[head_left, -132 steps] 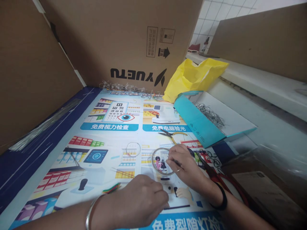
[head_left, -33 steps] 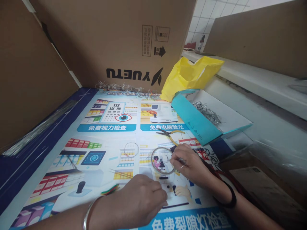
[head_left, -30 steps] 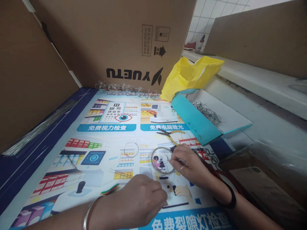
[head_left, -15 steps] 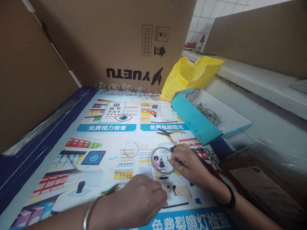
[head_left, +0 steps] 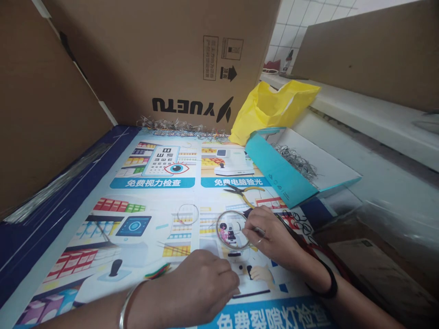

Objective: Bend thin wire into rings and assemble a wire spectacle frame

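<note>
My left hand (head_left: 202, 285) is closed low in the middle of the head view, knuckles up; its fingertips are turned away, so whatever it may pinch is hidden. A silver bangle (head_left: 128, 304) circles that wrist. To its upper right my right hand (head_left: 265, 233) is closed in a pinch, with a thin metal piece (head_left: 259, 230) showing at its fingers. Just left of those fingertips lies a round, shallow, greyish-rimmed ring (head_left: 218, 235), with small pink bits (head_left: 224, 232) inside it. Yellow-handled pliers (head_left: 242, 194) rest above the right hand.
A turquoise box (head_left: 274, 171) holding many thin wire pieces (head_left: 297, 162) sits at the right. Behind it slumps a yellow bag (head_left: 274, 105). Tall cardboard (head_left: 137, 55) walls the back and left. A thin wire hoop (head_left: 188, 204) and black rings (head_left: 302, 224) lie on the printed sheet.
</note>
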{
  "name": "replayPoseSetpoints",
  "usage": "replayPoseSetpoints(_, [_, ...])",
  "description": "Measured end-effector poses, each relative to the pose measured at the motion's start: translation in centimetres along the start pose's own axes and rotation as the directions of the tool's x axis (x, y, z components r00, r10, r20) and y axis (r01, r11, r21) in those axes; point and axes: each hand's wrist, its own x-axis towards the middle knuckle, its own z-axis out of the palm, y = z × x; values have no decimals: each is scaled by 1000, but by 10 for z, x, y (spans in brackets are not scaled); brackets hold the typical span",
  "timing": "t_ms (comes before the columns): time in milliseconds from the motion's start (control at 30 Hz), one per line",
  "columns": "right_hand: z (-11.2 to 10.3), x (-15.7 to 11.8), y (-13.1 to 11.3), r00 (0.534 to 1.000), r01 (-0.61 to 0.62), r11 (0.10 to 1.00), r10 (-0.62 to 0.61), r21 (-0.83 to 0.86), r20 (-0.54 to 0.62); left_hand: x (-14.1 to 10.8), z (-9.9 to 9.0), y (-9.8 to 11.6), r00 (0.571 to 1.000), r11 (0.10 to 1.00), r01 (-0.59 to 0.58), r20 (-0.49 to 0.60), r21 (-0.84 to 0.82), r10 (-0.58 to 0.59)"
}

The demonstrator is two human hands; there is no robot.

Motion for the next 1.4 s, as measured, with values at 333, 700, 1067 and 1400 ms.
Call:
replayPoseSetpoints(333, [1, 1, -3, 1000, -4, 1000, 4, 12, -2, 2, -1, 0, 999, 1000, -24, -21, 20, 24])
replayPoseSetpoints(700, [4, 0, -5, 999, -4, 1000, 4, -4, -45, 2, -1, 0, 1000, 1000, -20, -3, 18, 20])
replayPoseSetpoints(1067, [4, 1, -2, 997, -64, 980, 71, 187, -33, 2, 1, 0, 999, 1000, -20, -37, 10, 21])
replayPoseSetpoints(1400, [-7, 0, 0, 966, -181, 719, 258, 671, -16, 1, -1, 1, 999, 1000, -7, -36, -3, 7])
